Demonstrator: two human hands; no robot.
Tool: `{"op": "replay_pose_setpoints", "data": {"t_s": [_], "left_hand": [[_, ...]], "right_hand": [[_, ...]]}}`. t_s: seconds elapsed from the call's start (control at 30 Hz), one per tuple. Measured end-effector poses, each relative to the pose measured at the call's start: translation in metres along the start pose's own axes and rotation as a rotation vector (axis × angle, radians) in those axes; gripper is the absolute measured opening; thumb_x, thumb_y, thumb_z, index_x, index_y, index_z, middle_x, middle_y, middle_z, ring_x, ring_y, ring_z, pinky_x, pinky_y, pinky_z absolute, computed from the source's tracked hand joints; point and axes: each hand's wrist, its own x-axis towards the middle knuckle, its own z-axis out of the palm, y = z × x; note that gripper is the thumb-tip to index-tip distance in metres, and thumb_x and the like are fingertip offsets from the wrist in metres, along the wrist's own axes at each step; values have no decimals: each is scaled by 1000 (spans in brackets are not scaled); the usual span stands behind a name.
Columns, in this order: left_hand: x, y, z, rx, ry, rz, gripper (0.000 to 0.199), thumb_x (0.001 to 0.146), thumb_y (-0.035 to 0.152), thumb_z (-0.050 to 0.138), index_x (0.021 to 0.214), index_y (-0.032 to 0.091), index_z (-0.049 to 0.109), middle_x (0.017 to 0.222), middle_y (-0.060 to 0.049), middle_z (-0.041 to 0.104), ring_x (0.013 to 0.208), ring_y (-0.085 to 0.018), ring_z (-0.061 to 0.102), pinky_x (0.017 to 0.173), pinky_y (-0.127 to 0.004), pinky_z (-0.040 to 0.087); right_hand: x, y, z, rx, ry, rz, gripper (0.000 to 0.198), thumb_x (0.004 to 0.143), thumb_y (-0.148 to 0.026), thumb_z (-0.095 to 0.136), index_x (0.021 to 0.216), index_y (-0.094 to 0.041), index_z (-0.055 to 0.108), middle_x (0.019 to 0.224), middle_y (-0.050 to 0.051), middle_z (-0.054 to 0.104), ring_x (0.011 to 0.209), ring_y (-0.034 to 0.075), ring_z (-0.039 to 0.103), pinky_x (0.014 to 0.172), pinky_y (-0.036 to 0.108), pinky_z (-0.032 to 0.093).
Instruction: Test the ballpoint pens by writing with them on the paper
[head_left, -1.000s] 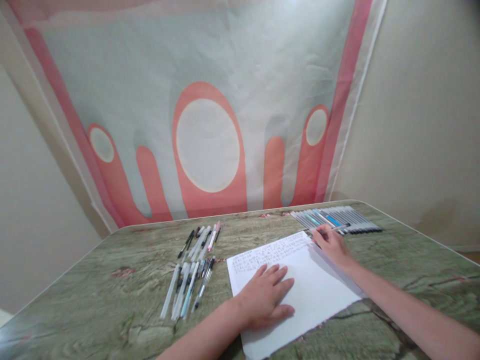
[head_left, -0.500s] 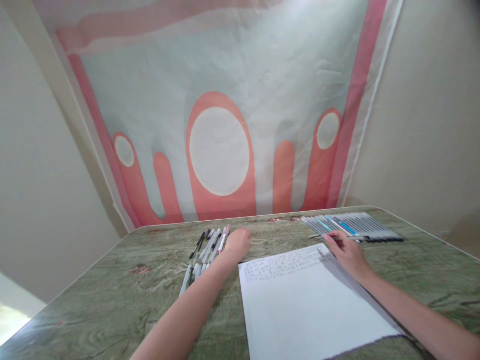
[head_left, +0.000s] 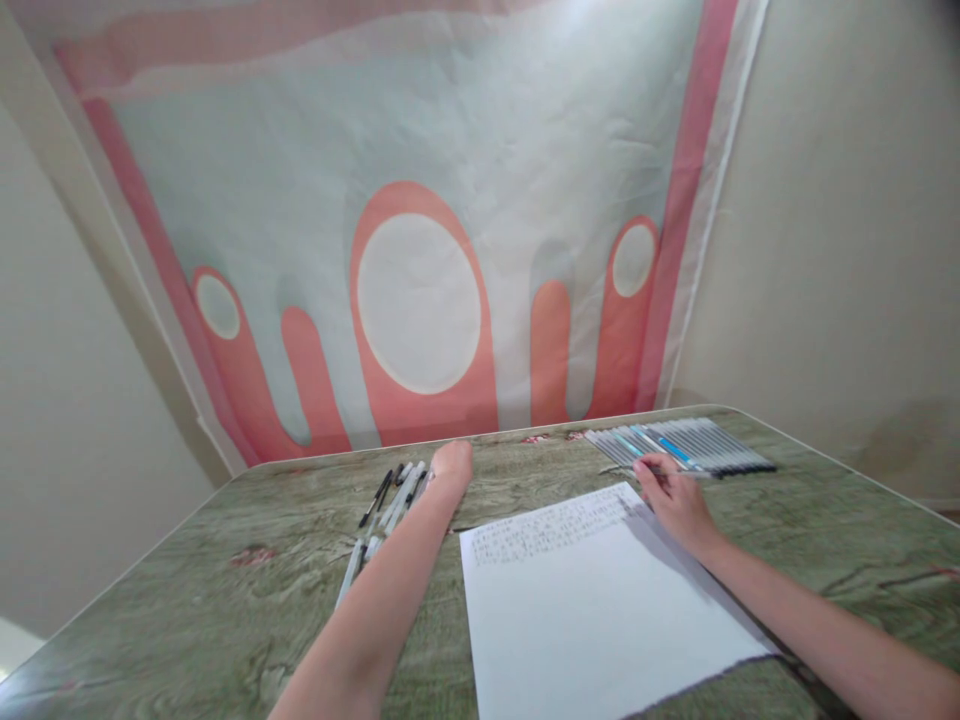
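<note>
My right hand [head_left: 675, 503] is closed around a slim pen [head_left: 697, 474]. Its tip points left, just beyond the top right corner of a white sheet of paper [head_left: 585, 610]. Rows of small dark handwriting fill the upper part of the sheet. On the left, my left hand [head_left: 453, 466] is bent down at the right end of a group of pens [head_left: 397, 505]. Its fingers are hidden behind the back of the hand. My left forearm covers part of a second, nearer group of pens [head_left: 350, 570].
A neat row of grey pens [head_left: 720, 448], with some blue ones among them, lies at the back right of the wood-patterned table [head_left: 202, 600]. Behind the table hangs a cloth [head_left: 517, 150] with red shapes and white ovals.
My left hand has turned downward and its fingers have gone out of sight behind it. The right hand keeps the pen near the paper's corner. The whole view has shifted slightly.
</note>
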Motion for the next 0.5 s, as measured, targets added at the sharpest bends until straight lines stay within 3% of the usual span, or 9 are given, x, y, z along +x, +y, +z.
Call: {"op": "replay_pose_setpoints", "data": {"t_s": [0.1, 0.17, 0.23, 0.33, 0.43, 0.5], "left_hand": [[-3, 10, 3, -41, 67, 33, 29, 77, 13, 47, 102, 9, 61, 102, -19, 62, 97, -26, 57, 80, -36, 44], [-11, 21, 7, -181, 123, 94, 33, 76, 16, 48, 108, 13, 58, 100, -14, 63, 93, -22, 58, 80, -32, 43], [-26, 35, 12, -541, 141, 192, 34, 73, 16, 51, 106, 14, 60, 89, -9, 65, 82, -17, 59, 75, -27, 44], [-56, 55, 19, -1176, 0, 253, 30, 70, 21, 57, 99, 13, 62, 78, -5, 64, 67, -13, 57, 64, -23, 44], [-85, 68, 26, -1695, -187, 173, 31, 66, 27, 65, 94, 13, 62, 71, -3, 61, 64, -10, 55, 63, -22, 44], [-96, 72, 33, -1947, -247, 74, 32, 63, 27, 69, 91, 14, 62, 72, -2, 61, 65, -8, 56, 64, -20, 44]], "right_hand": [[1, 2, 2, 33, 34, -44, 34, 83, -47, 39, 90, -17, 53, 77, 7, 62, 61, 16, 57, 58, 28, 45], [1, 2, 2, 41, 57, -71, 34, 83, -47, 39, 89, -17, 54, 81, 7, 62, 66, 17, 57, 62, 29, 45], [2, 0, -1, 38, 75, -102, 33, 82, -46, 40, 88, -17, 55, 83, 7, 61, 71, 17, 57, 67, 29, 46], [3, -12, -8, 50, 81, -124, 31, 83, -43, 41, 89, -17, 58, 84, 6, 61, 75, 17, 57, 70, 30, 45], [-3, -33, -12, 130, 1, -126, 31, 85, -38, 37, 96, -17, 58, 75, 3, 61, 65, 15, 56, 61, 28, 46], [-14, -48, -11, 181, -80, -185, 29, 87, -34, 35, 100, -17, 56, 74, 3, 60, 63, 14, 55, 58, 26, 46]]}}
